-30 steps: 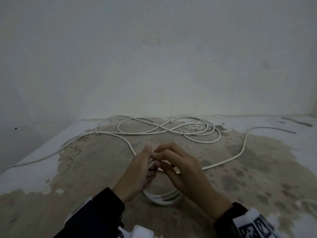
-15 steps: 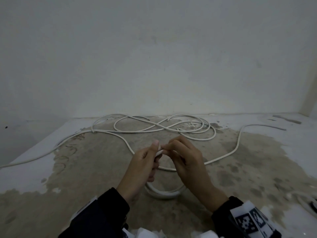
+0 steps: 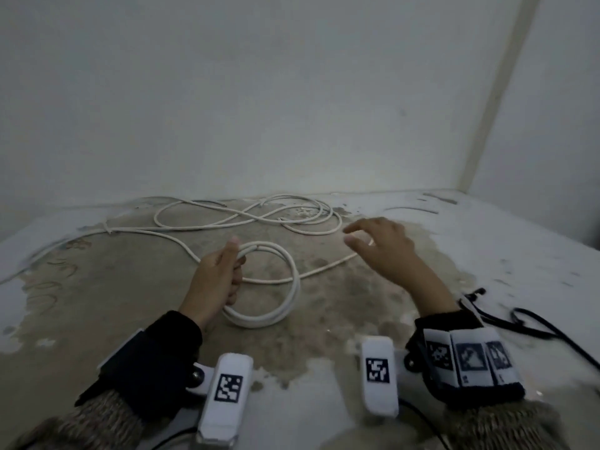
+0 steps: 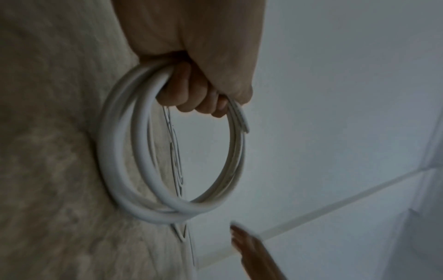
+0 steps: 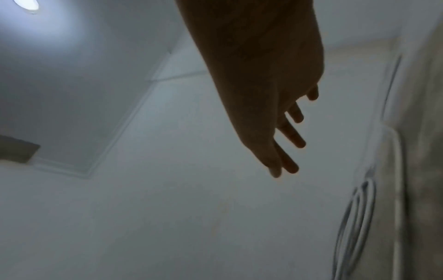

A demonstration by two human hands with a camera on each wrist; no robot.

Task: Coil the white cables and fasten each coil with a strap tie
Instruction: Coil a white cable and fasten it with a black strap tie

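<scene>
floor point(image 3: 341, 319): stained concrete | wall point(image 3: 259, 92): white | left hand point(image 3: 217, 277): grips coil point(image 3: 285, 287)

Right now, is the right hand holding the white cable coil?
No, the right hand is open with spread fingers, apart from the white cable coil, which the left hand grips.

Dim, grey-blue footage, soft all over.

Head view: low flat light, hardly any shadows, wall lines bowed by wide-angle distortion; right hand point(image 3: 386, 251) motion-blurred at the fingertips, floor point(image 3: 324, 319) stains mushy. Left wrist view: cable coil point(image 4: 167, 151) fairly sharp, background soft, smeared fingers point(image 4: 242, 240) at bottom. Right wrist view: only bright spot is a ceiling lamp point(image 5: 26, 3) glaring top left; the hand is backlit, a near-silhouette; loose cable point(image 5: 354, 217) streaky, edges stretched.
</scene>
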